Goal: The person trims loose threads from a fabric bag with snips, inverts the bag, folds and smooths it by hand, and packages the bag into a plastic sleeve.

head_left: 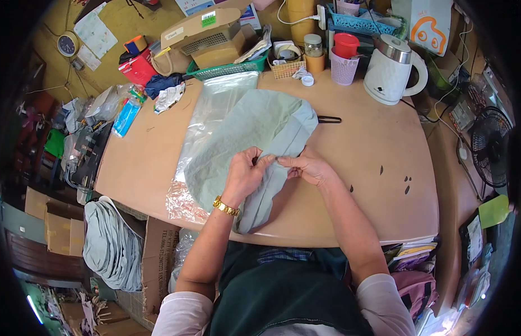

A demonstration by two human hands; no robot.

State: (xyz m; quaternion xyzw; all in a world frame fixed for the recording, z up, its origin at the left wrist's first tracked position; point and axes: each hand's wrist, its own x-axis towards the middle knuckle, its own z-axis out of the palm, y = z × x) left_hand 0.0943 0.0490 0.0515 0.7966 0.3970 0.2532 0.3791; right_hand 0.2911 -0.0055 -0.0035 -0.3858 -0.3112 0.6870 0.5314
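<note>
A pale grey-green cloth piece (238, 129) with a folded band along its edge lies across the middle of the table. On the near side of that band, my left hand (246, 171), a gold watch on its wrist, pinches the fabric. Close by on the right, my right hand (308, 166) grips the same band between thumb and fingers. The fingertips of both hands nearly meet. Part of the cloth hangs toward the table's front edge. A black looped handle (330, 119) sticks out from beside the cloth; the rest of it is hidden.
Under the cloth lie clear plastic bags (207, 112). A white kettle (388, 73), a lilac basket (343, 67) and a green tray (227, 68) line the back. Small dark marks (407, 185) dot the right side. Similar folded cloths (109, 241) are stacked at lower left.
</note>
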